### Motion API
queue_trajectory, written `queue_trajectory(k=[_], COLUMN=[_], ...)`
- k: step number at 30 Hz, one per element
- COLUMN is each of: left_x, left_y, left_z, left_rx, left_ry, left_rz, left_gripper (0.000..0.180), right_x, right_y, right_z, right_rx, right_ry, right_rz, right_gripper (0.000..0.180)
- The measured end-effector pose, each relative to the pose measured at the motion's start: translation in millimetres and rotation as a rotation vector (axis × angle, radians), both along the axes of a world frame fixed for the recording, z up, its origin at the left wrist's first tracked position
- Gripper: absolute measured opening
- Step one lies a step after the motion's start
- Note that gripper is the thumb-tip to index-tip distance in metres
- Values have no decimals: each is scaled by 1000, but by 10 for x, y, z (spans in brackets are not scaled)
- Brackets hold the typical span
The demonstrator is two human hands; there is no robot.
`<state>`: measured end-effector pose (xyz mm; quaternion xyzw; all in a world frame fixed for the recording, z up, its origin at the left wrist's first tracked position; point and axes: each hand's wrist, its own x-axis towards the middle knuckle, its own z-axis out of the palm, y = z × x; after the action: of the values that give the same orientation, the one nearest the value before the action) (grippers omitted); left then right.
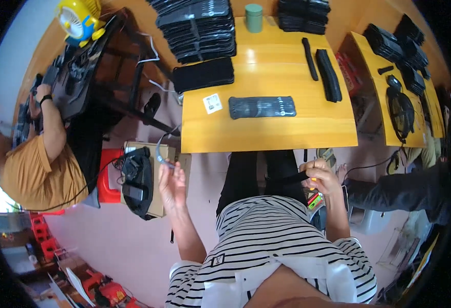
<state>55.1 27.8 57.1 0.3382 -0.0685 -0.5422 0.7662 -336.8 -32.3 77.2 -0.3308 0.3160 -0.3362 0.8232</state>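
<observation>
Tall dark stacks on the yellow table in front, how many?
2: left stack at the back left of the yellow table, right stack at its back right. Others could be hidden behind.

Curved greyish strip [158, 151] in left fingers [166, 173], black band [293, 178], perhaps fabric, in right fingers [316, 166]

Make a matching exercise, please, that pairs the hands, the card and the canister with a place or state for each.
1. Left hand
2. Canister
3. Right hand
4. Card

A. holding a black strip
B. near the table's left edge
C. holding a thin curved strip
D. at the table's far edge

Pairs: 1-C, 2-D, 3-A, 4-B
</observation>
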Motion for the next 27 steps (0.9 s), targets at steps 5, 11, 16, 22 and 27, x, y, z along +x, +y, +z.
queue_trajectory(k=[5, 11, 16, 22, 27], left_x=[-222, -233, -368, -650, -525], left_y=[-148, -460, -534, -534, -579], left_z=[-68, 89, -215, -522, -565], left_rx=[114, 144, 206, 405, 460], left_ry=[-20, -225, -171, -166, -208], left_rz=[47, 134, 60, -122, -260], left_gripper=[24, 22, 12, 16, 18], right_x=[251, 353, 366, 351, 310], right_y=[0, 36, 73, 97, 119], right_z=[46, 16, 21, -38, -23], right_rx=[31, -50, -85, -93, -74], right_ry=[122, 175, 168, 144, 169], right_rz=[11, 73, 57, 57, 6], right_gripper=[28, 30, 32, 32, 31])
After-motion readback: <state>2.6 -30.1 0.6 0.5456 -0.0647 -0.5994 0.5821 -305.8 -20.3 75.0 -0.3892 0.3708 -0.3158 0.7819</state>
